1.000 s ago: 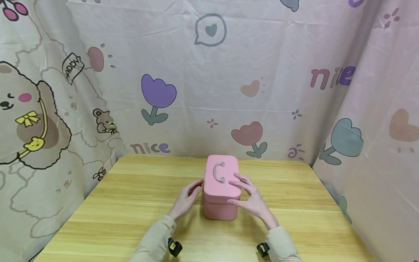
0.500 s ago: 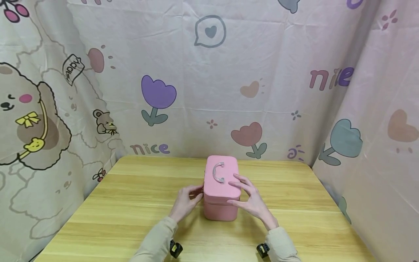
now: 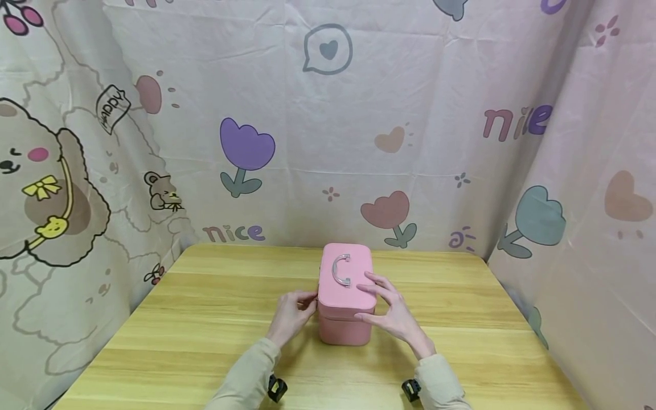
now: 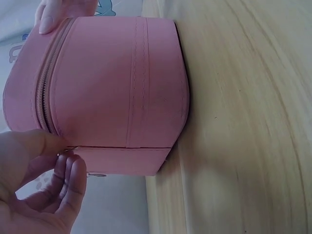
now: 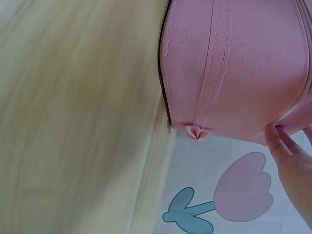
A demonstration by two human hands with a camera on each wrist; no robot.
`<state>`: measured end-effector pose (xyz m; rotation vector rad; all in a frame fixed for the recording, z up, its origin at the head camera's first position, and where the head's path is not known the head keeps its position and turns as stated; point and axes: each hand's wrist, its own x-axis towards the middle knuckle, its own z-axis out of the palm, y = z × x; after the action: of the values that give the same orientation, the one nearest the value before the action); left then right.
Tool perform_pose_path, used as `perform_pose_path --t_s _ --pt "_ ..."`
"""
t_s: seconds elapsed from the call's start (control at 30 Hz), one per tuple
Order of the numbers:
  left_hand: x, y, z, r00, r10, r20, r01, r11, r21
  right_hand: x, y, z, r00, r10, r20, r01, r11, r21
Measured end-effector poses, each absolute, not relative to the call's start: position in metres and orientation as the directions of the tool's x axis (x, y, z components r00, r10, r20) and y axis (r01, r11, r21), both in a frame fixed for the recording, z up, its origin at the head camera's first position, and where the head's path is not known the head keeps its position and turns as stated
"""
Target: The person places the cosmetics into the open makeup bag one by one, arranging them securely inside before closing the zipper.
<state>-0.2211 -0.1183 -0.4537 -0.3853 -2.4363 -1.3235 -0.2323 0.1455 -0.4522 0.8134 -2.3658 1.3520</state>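
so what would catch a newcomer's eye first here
A pink case with a silver handle stands mid-table on the wooden table. The right hand rests on its lid, and the left hand pinches at the zip line on its side. Cartoon-print cloth hangs behind.

A light wooden table (image 3: pixel 205 319) with long grain lines fills the near part of the scene, its far edge meeting a hanging cloth backdrop (image 3: pixel 410 85). The cloth is pale pink-beige and creased, wrapping round the left, far and right sides. Printed on it are a purple tulip (image 3: pixel 247 145) at far left of centre, a pink tulip (image 3: pixel 388 212) just behind the table, a speech bubble with a heart (image 3: pixel 328 48) high up, and a fluffy cartoon dog (image 3: pixel 46 193) on the left.
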Motion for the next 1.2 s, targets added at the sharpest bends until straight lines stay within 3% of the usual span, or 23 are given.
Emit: perform_pose_path --t_s 0.57,0.8,0.97,1.2 --pt "-0.221 -0.125 -0.453 -0.924 0.134 0.358 0.367 0.574 0.732 -0.231 0.144 -0.451 -0.8 -0.331 0.5 -0.599 0.427 -0.677" --pt "-0.222 -0.128 -0.452 -0.906 0.18 0.382 0.413 0.573 0.708 -0.229 0.141 -0.448 -0.792 -0.328 0.514 -0.609 0.466 -0.642" --pt "-0.222 -0.131 -0.454 -0.871 0.235 0.431 0.481 0.578 0.659 -0.228 0.139 -0.449 -0.78 -0.327 0.534 -0.623 0.494 -0.606" --pt "-0.221 -0.138 -0.457 -0.737 0.352 0.577 0.662 0.547 0.512 -0.228 0.139 -0.447 -0.778 -0.324 0.539 -0.623 0.515 -0.589"
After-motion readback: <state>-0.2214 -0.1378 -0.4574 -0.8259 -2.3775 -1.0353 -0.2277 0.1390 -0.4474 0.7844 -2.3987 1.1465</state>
